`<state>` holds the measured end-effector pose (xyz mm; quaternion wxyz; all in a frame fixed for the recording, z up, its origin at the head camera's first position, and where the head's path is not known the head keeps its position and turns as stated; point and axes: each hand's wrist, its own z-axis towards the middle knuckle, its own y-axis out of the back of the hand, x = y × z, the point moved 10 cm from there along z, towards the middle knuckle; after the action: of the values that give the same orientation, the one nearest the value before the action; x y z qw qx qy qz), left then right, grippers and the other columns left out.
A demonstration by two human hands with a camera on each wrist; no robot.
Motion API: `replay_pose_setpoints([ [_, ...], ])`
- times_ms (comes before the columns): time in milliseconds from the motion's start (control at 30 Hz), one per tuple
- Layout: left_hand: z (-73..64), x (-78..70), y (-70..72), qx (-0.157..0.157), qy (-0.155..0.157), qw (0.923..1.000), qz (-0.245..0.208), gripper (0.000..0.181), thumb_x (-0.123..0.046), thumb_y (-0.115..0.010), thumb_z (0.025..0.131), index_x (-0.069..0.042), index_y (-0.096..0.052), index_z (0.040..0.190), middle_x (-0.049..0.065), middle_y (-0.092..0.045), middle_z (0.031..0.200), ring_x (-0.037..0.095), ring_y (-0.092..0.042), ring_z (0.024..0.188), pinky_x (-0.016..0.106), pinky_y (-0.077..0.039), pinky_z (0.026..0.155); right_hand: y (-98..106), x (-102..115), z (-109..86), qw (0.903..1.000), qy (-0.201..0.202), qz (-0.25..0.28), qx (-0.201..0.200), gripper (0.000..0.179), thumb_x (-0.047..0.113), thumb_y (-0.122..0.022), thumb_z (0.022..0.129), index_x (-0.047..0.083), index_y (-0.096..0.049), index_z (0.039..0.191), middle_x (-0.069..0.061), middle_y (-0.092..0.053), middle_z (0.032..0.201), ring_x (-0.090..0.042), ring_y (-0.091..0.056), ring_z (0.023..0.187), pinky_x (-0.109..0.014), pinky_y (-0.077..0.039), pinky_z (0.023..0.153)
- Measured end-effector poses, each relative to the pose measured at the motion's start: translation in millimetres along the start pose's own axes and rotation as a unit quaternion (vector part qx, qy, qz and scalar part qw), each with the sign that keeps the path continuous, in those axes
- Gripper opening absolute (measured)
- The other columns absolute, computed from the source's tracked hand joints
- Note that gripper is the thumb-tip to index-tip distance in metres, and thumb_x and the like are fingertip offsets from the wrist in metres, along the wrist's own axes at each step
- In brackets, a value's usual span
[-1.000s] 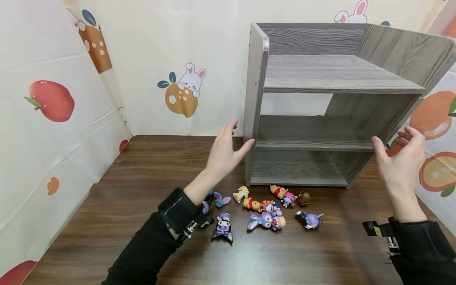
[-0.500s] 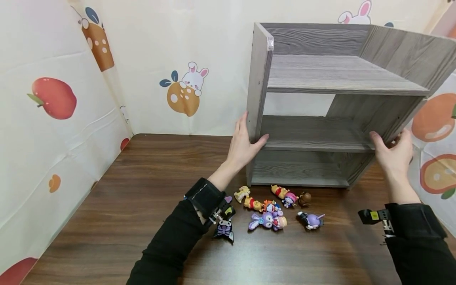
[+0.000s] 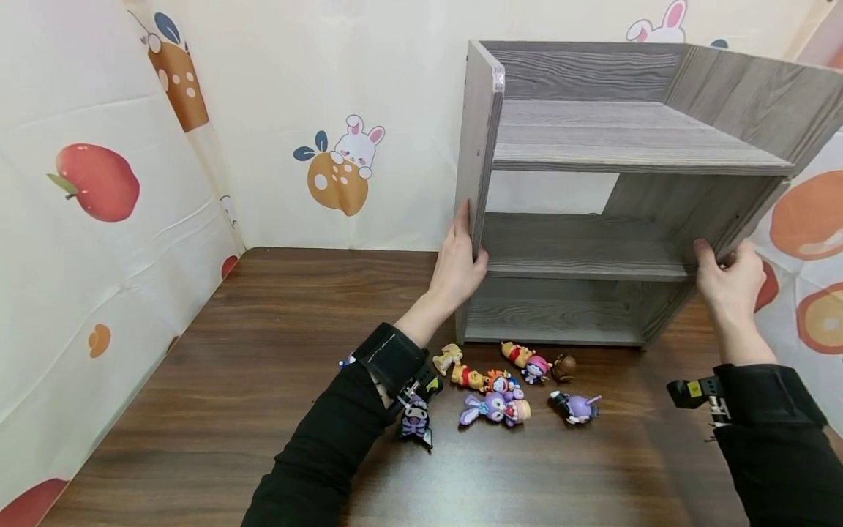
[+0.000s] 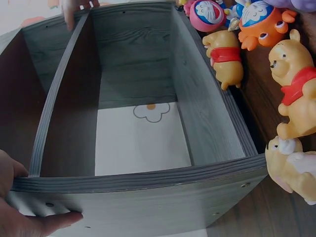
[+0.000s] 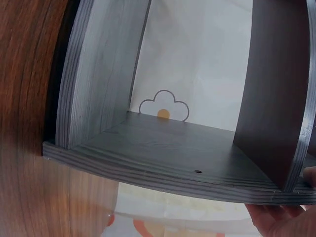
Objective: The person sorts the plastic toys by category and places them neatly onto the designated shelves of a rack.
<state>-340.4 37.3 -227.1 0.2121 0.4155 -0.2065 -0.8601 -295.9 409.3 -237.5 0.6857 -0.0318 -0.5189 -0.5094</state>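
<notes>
A grey wood-grain shelf unit [image 3: 639, 139] with three levels stands on the table at the right in the head view. My left hand [image 3: 454, 267] grips its left side panel, thumb at the front edge and fingers along the outer face. Opposite, my right hand [image 3: 732, 282] holds the right side panel near the middle board, the fingers partly hidden behind it. Small toy figures lie in front of the unit, among them a bear in a red top [image 3: 467, 377], a purple rabbit [image 3: 492, 408] and a pale yellow figure [image 4: 292, 170].
A black-and-purple figure [image 3: 415, 419] lies beside my left wrist. To the right are a purple figure with dark clothing [image 3: 576, 407] and a brown figure [image 3: 563, 367]. The brown table [image 3: 309, 293] meets a printed cloth backdrop [image 3: 263, 88] behind and at the sides.
My left hand has moved right onto the shelf unit's left panel, and my right hand has moved left onto its right panel. Both now grip it; the figures lie as before.
</notes>
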Motion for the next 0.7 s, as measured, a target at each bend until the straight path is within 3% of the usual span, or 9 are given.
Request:
replay_pose_setpoints([
  [100,-0.2,-0.3,-1.7,0.012,-0.005,0.9999,0.010,0.070,0.002,-0.049,0.081,0.003,-0.010,0.139,0.025,-0.030,0.135,0.031,-0.042,0.115,0.035,-0.040,0.086,1,1,-0.6,0.9998,0.016,-0.006,-0.007,0.040,0.032,-0.050,0.085,0.003,-0.056,0.112,0.014,-0.054,0.080,0.013,-0.038,0.063,-0.013,-0.030,0.055],
  [233,-0.4,0.6,-1.9,0.024,-0.008,0.9995,0.017,0.071,0.003,-0.049,0.080,0.005,-0.009,0.139,0.026,-0.031,0.134,0.032,-0.042,0.114,0.035,-0.041,0.085,-2,1,-1.5,0.9997,0.023,0.002,0.007,0.038,0.030,-0.050,0.086,0.002,-0.056,0.111,0.026,-0.042,0.070,0.013,-0.037,0.061,-0.013,-0.031,0.056],
  [500,-0.7,1.2,0.5,0.040,-0.017,0.9988,0.022,0.073,0.002,-0.052,0.080,0.007,-0.008,0.138,0.027,-0.031,0.134,0.033,-0.041,0.115,0.036,-0.040,0.087,-3,2,-4.8,0.9997,0.024,0.006,0.003,0.032,0.029,-0.050,0.086,0.007,-0.056,0.108,0.018,-0.049,0.079,0.012,-0.040,0.065,-0.011,-0.032,0.060],
  [700,-2.9,4.7,3.5,0.047,-0.013,0.9986,0.020,0.074,0.002,-0.052,0.080,0.006,-0.007,0.139,0.027,-0.032,0.133,0.032,-0.044,0.112,0.036,-0.042,0.083,-1,7,-10.6,0.9989,0.044,-0.008,-0.012,0.040,0.030,-0.049,0.086,0.001,-0.055,0.113,-0.005,-0.057,0.092,0.016,-0.038,0.064,-0.010,-0.031,0.058],
])
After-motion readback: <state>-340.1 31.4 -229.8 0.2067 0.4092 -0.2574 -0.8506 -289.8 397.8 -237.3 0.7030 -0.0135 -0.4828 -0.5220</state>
